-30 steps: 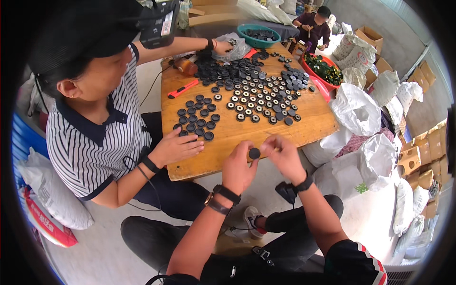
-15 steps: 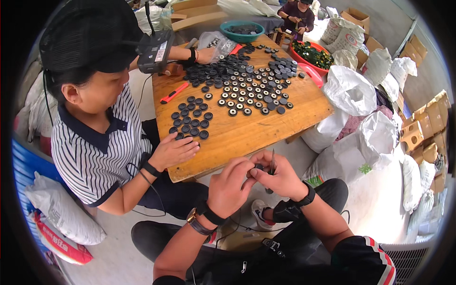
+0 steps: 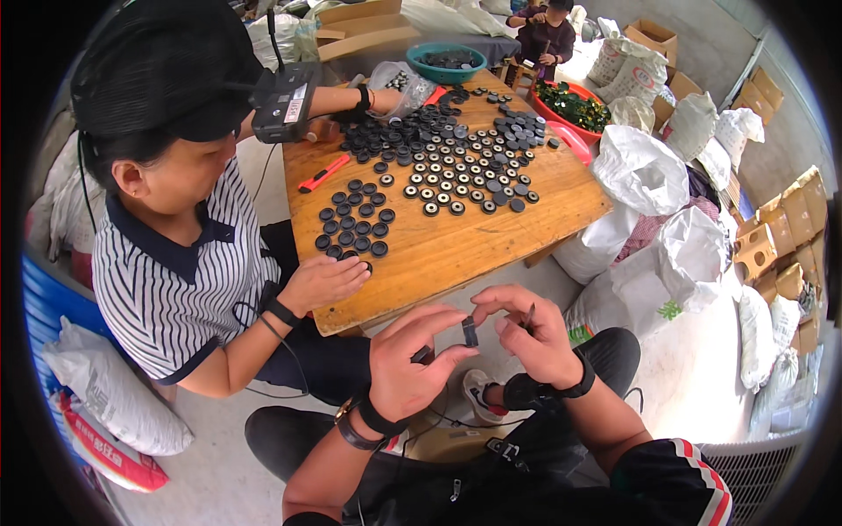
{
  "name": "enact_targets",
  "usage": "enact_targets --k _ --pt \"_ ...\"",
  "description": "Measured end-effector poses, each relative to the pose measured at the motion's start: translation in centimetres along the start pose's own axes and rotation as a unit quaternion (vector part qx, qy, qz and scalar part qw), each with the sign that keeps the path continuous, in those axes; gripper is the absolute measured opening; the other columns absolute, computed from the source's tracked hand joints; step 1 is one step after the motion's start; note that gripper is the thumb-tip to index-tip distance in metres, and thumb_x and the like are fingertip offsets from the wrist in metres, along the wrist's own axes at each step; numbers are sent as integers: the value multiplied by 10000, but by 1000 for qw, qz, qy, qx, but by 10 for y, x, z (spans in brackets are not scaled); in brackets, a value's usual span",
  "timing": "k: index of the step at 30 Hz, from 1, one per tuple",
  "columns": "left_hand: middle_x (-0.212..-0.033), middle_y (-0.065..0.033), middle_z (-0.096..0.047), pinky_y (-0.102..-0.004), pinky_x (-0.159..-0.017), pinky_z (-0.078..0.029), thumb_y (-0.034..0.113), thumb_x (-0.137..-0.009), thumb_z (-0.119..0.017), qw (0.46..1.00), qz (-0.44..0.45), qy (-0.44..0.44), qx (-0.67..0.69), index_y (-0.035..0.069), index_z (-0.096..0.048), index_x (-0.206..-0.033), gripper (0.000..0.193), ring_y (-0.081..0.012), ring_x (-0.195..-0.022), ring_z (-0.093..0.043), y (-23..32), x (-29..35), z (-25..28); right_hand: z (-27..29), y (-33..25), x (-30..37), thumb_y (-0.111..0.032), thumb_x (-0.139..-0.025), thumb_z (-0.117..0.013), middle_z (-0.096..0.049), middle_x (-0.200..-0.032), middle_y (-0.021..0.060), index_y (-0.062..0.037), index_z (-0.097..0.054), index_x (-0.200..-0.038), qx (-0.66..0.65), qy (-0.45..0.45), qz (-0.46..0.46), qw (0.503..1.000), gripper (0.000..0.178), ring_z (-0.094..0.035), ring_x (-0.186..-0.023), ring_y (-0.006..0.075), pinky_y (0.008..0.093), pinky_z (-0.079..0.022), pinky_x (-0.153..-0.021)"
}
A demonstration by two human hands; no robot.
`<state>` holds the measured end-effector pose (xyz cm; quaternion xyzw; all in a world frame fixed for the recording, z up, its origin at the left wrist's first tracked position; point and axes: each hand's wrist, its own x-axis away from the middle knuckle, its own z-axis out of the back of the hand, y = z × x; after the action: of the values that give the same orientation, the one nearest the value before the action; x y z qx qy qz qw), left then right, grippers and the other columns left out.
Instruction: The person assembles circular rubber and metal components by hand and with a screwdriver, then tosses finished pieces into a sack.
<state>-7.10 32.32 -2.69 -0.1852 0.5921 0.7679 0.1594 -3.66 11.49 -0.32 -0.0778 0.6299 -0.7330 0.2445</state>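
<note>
left hand [image 3: 410, 368] pinches a black disc [image 3: 470, 331] on edge in front of the table [image 3: 491, 237], face out for access; right hand [image 3: 535, 337] beside it pinches a thin tool [image 3: 529, 317], tip toward the disc; discs [image 3: 456, 162] laid flat in rows

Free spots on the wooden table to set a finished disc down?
Bare wood on the table: the near right stretch between the laid-out black discs and the front edge, and the strip beside the orange cutter. Crowded: the centre and far end by the teal bowl. The co-worker's hand covers the near left corner.
</note>
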Motion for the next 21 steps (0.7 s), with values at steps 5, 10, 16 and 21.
enact_targets --k 5,10,16,21 --pt "-1062 -113 -760 -245 -590 -478 10 -645 -919 1000 -20 15 14 25 -752 -1079 465 -100 -594 -543 -3 -1 4 9 11 4 92 -818 -464 -711 -865 89 1 -720 -1092 89 -25 51 994 387 -625 -703 129 272 -497 -643" --pt "-1069 -108 -761 -245 -564 -473 9 -661 -915 999 -27 13 22 34 -754 -1088 458 -101 -580 -535 -8 0 6 2 0 4 95 -792 -460 -677 -743 73 14 -736 -996 53 10 0 999 352 -607 -654 121 265 -475 -617" --pt "-1070 -112 -760 -244 -567 -472 6 -653 -917 999 -37 19 29 20 -751 -1063 442 -98 -575 -529 -7 -3 9 10 9 -2 79 -774 -471 -606 -690 73 13 -698 -883 87 -52 26 995 261 -544 -602 124 292 -431 -578" --pt "-1060 -127 -760 -229 -637 -474 -39 -638 -901 1000 1 12 21 -8 -753 -1037 426 -71 -596 -519 -12 -2 12 14 42 -37 67 -780 -506 -647 -880 175 -12 -595 -1160 191 -17 -70 979 398 -623 -799 304 378 -474 -688"
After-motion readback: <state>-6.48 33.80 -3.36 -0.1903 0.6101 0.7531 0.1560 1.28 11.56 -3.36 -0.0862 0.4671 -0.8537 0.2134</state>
